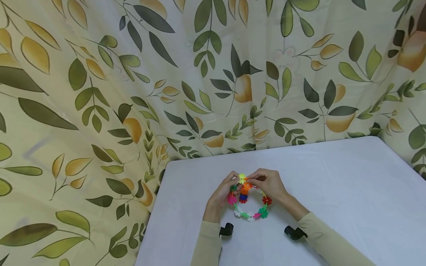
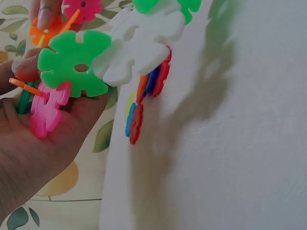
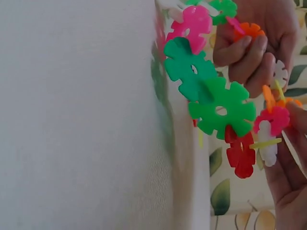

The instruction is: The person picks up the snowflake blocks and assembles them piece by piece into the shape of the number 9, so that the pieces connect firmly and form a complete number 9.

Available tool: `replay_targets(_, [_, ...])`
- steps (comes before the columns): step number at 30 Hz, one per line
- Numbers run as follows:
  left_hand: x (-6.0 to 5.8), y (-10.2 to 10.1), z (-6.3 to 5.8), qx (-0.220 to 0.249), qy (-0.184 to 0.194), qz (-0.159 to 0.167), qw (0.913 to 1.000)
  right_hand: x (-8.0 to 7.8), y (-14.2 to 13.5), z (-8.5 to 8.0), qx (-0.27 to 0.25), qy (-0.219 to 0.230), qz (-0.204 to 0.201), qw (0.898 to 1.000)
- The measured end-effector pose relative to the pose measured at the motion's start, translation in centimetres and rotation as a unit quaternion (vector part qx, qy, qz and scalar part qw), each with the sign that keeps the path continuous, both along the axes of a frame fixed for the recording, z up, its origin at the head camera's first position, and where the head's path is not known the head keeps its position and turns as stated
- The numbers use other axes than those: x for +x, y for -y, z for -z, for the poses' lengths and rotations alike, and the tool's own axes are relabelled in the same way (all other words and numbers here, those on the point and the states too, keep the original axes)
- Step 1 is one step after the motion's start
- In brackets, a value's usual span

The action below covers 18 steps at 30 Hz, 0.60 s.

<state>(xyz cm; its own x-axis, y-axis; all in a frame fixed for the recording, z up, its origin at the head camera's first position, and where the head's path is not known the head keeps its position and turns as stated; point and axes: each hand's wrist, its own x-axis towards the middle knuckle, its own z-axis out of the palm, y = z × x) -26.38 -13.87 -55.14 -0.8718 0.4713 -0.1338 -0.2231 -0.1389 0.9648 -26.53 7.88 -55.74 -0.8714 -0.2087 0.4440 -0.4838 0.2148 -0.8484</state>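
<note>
A ring of interlocking plastic flower discs (image 1: 263, 212) in green, pink, white, red and orange is held just above the white table. My left hand (image 1: 219, 195) grips its left side, and its fingers curl round a pink disc (image 2: 48, 110) and a green disc (image 2: 74, 62). At the top of the ring my right hand (image 1: 270, 184) pinches the orange pieces beside a yellow disc (image 1: 242, 178). A short strand of orange, blue and red discs (image 1: 243, 198) hangs inside the ring. In the right wrist view the right fingers partly hide the orange discs.
The white tablecloth (image 1: 332, 177) spreads under both arms. A leaf-patterned curtain (image 1: 213, 92) stands behind the table and along its left side. Black wrist devices (image 1: 227, 229) sit by both cuffs.
</note>
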Motion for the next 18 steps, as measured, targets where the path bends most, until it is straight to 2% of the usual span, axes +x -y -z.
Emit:
replay_targets(4, [-0.1,0.2,-0.3,-0.011,-0.015,-0.009,0.9998,0.0,-0.1,-0.1,0.041,0.065,0.010,0.997])
replay_targets(8, [-0.2,0.5,-0.4,-0.024,-0.024,-0.018,0.9993,0.0,-0.1,0.0,0.088,0.135,0.003,0.987])
replay_targets(12, [-0.2,0.8,-0.4,-0.036,-0.023,-0.032,0.9986,-0.1,-0.3,0.3,0.108,0.161,-0.005,0.981])
replay_targets(18, [-0.2,1.1,-0.4,-0.054,-0.015,-0.056,0.9969,-0.3,-0.4,0.5,0.127,0.171,0.000,0.977])
